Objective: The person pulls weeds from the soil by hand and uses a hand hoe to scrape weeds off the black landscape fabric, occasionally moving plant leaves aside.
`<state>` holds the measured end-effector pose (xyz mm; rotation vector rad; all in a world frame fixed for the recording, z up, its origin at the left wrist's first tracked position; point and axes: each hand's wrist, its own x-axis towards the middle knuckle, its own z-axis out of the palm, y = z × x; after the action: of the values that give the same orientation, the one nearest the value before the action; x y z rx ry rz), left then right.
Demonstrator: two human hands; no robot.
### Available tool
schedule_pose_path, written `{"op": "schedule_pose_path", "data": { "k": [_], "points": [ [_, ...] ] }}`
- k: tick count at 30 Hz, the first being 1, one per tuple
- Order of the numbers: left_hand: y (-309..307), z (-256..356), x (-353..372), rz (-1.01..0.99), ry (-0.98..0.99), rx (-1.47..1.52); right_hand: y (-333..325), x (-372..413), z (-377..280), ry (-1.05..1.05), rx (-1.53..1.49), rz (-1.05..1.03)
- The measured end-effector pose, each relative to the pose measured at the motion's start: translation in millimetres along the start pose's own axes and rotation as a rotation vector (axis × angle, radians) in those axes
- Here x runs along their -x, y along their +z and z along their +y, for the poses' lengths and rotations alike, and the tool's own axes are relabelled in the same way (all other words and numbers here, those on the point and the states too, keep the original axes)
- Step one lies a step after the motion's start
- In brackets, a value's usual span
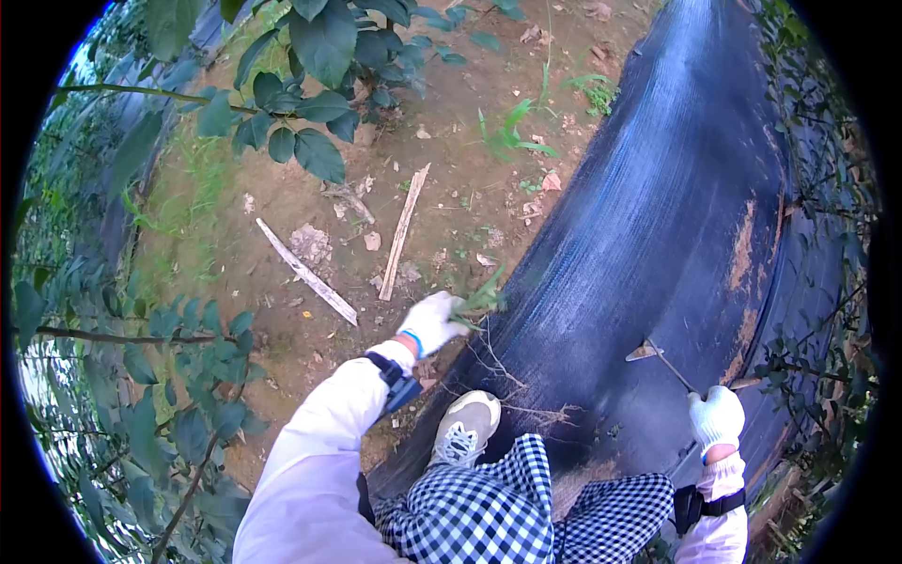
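Observation:
In a white glove, my left hand (431, 323) is closed around a small bunch of green weeds (483, 299), held out past the fingers above the edge of the black ground cover (601, 244). On the right, my gloved right hand (717, 419) grips a hand hoe (669, 365). Its thin metal shaft runs up and left to a small blade with soil on it, and the wooden handle end sticks out beyond my hand. Dry twigs (526, 410) lie on the cover between the two hands.
Bare soil (451, 207) lies to the left of the cover, with two sticks (402, 235) and a green grass tuft (515, 132). Leafy branches (319, 56) hang in from the top and left. My shoe (467, 425) stands beside the twigs. Dense shrubs (817, 367) line the right.

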<state>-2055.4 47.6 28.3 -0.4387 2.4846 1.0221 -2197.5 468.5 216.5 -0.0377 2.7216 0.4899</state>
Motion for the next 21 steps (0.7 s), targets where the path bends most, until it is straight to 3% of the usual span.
{"op": "schedule_pose_path", "data": {
  "k": [2, 4, 11, 14, 15, 18, 20, 21],
  "points": [
    [31.6, -5.4, -16.2, 0.069, 0.219, -0.183, 2.1, 1.6, 0.7, 0.005, -0.002, 0.002],
    [41.9, -8.2, -25.1, 0.059, 0.272, -0.353, 4.7, 4.1, 1.9, 0.006, -0.002, -0.001],
    [39.8, 5.7, -32.8, -0.161, 0.201, -0.564, 5.2, 11.4, -0.5, 0.057, -0.024, -0.035],
    [35.9, 11.9, -39.9, -0.286, 0.158, -0.465, 8.6, 15.7, 1.2, 0.068, -0.021, -0.008],
    [32.6, 9.4, -39.3, -0.268, 0.035, -0.27, 8.8, 16.7, 3.3, 0.069, -0.028, -0.006],
    [52.5, 20.5, -27.6, 0.053, -0.111, 0.594, 14.8, 16.7, 4.7, 0.07, -0.059, 0.004],
    [31.9, 85.9, -6.0, -0.307, 0.15, 0.262, 18.7, 15.5, 7.7, 0.06, -0.078, 0.016],
    [54.6, 89.6, 6.7, -0.289, 0.373, 0.325, 18.0, 15.0, 8.4, 0.067, -0.096, 0.021]
  ]
}}
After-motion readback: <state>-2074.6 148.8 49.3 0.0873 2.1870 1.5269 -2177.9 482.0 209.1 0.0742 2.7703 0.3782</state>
